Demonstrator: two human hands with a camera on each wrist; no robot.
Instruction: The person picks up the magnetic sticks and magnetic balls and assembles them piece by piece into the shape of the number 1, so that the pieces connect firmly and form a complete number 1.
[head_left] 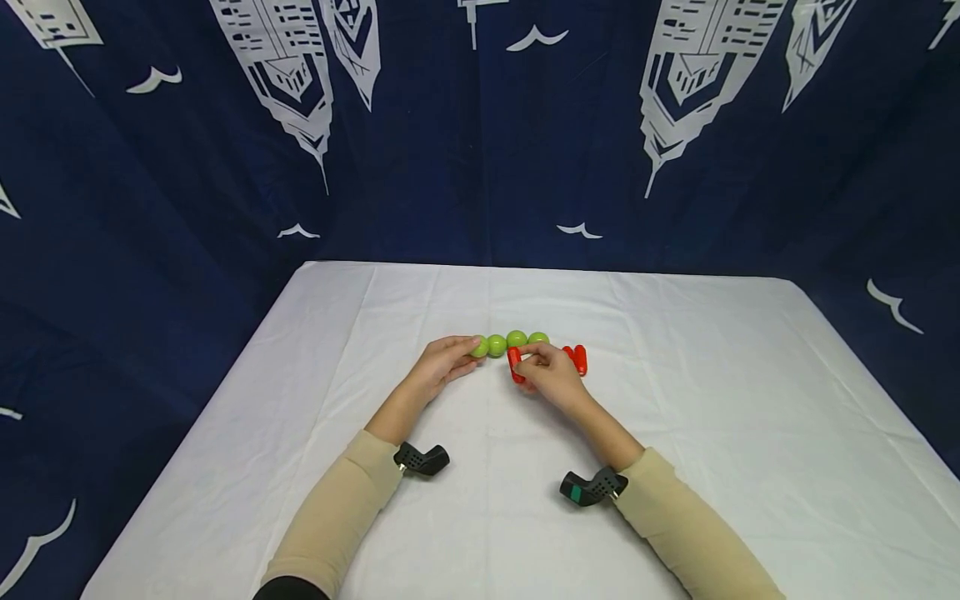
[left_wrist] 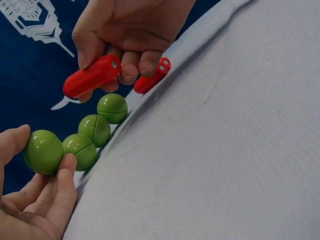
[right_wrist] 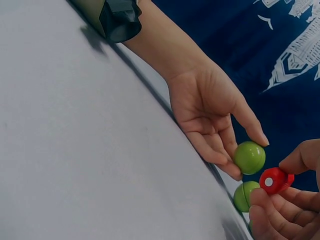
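My left hand (head_left: pixel 442 363) pinches a glossy green ball (left_wrist: pixel 43 152) between thumb and fingers, at the left end of a row of several green balls. Beside it in the left wrist view, another green ball (left_wrist: pixel 80 151) touches the fingertips. In my right hand (head_left: pixel 555 377), thumb and fingers grip a red rounded bar (left_wrist: pixel 91 76) with a silver dot on its end. This bar is upright in the head view, just in front of the row. In the right wrist view the held ball (right_wrist: pixel 249 157) sits close to the red bar (right_wrist: pixel 274 181).
Red bars (head_left: pixel 581 360) lie just right of my right hand, one partly hidden by it. A white cloth (head_left: pixel 487 517) with creases covers the table. Behind it hangs a dark blue curtain (head_left: pixel 450 183) with white prints. Both wrists carry small black cameras (head_left: pixel 422 459).
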